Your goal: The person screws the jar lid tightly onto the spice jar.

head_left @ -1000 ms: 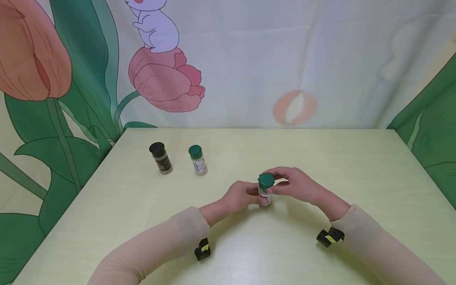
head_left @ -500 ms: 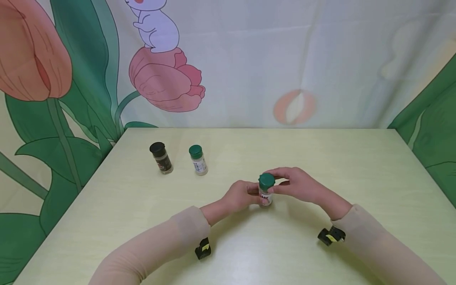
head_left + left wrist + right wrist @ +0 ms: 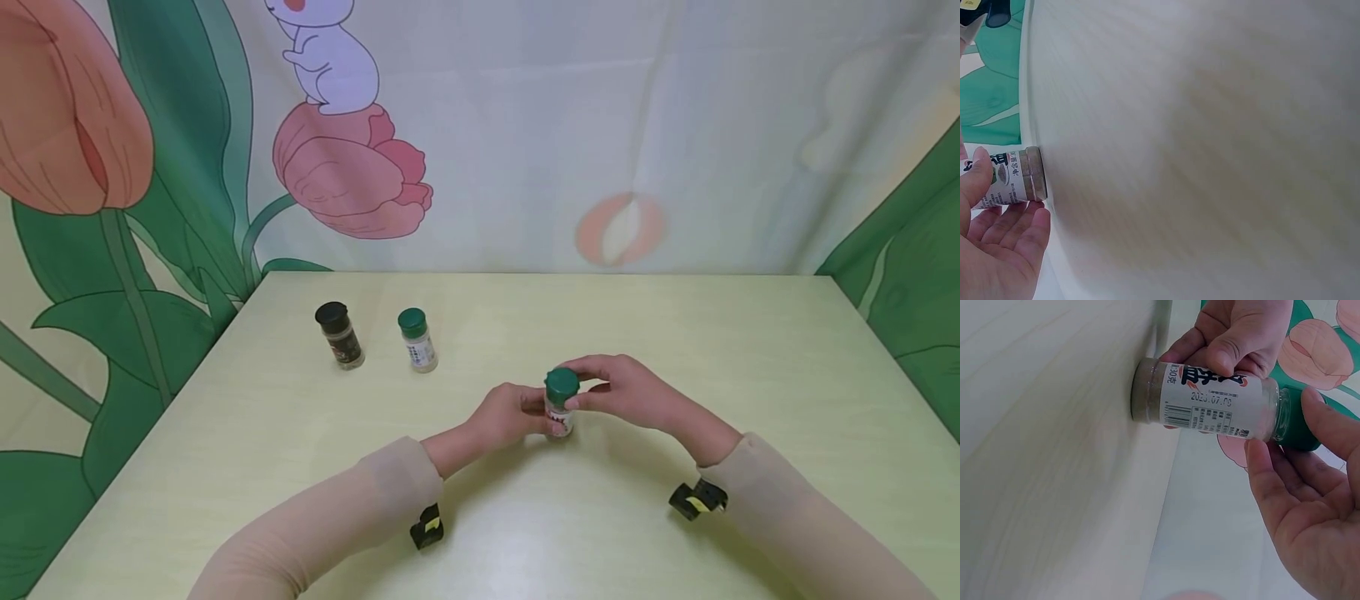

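A clear spice jar point(image 3: 1216, 403) with a white printed label and a green cap point(image 3: 562, 385) stands upright at the middle right of the table. My left hand point(image 3: 507, 414) grips its body from the left, thumb across the label. From the right, my right hand point(image 3: 622, 390) pinches the green cap between thumb and fingers. Some greyish-brown contents point(image 3: 1145, 390) show at the jar's base in the right wrist view. The left wrist view shows the jar's lower half, with my left fingers under its label.
At the back left of the pale table point(image 3: 675, 325) stand a black-capped spice jar point(image 3: 341, 337) and another green-capped spice jar point(image 3: 417, 342). A printed cloth point(image 3: 510, 150) with flowers hangs behind the far edge. Each sleeve carries a small black wrist camera point(image 3: 698, 499).
Both hands keep their hold on the jar and cap, almost in the same place. The other two jars stay where they were.
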### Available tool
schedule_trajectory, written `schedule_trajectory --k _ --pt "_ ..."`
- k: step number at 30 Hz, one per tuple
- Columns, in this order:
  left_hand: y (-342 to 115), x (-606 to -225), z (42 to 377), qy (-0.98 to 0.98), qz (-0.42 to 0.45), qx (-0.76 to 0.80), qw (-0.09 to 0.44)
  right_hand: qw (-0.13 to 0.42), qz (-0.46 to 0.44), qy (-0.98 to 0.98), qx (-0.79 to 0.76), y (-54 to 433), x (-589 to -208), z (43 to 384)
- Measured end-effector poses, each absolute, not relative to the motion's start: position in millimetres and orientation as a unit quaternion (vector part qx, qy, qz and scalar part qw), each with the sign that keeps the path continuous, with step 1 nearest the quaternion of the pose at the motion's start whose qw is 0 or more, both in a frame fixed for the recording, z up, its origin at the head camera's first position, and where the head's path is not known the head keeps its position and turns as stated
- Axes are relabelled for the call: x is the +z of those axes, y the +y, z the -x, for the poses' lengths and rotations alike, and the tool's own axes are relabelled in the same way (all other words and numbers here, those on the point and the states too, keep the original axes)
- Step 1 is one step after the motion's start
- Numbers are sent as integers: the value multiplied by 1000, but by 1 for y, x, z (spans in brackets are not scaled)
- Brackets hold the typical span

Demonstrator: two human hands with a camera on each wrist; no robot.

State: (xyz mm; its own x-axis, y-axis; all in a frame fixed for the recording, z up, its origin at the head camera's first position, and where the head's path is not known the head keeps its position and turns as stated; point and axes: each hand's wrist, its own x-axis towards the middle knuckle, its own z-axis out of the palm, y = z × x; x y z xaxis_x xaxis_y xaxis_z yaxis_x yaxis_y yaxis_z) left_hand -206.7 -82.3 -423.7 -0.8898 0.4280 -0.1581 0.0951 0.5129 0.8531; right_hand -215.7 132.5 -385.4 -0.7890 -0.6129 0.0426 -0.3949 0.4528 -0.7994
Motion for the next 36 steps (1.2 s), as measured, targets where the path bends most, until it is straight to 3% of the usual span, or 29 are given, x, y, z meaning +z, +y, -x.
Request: schedule_trajectory --k 12,26,36 --pt "-82 -424 207 849 -160 471 179 120 262 843 -454 129 -392 215" --pt "-83 -423 207 850 -165 467 179 68 278 859 -425 126 -393 213" --pt "-82 -424 207 853 -165 462 175 113 301 828 -459 131 -398 218"
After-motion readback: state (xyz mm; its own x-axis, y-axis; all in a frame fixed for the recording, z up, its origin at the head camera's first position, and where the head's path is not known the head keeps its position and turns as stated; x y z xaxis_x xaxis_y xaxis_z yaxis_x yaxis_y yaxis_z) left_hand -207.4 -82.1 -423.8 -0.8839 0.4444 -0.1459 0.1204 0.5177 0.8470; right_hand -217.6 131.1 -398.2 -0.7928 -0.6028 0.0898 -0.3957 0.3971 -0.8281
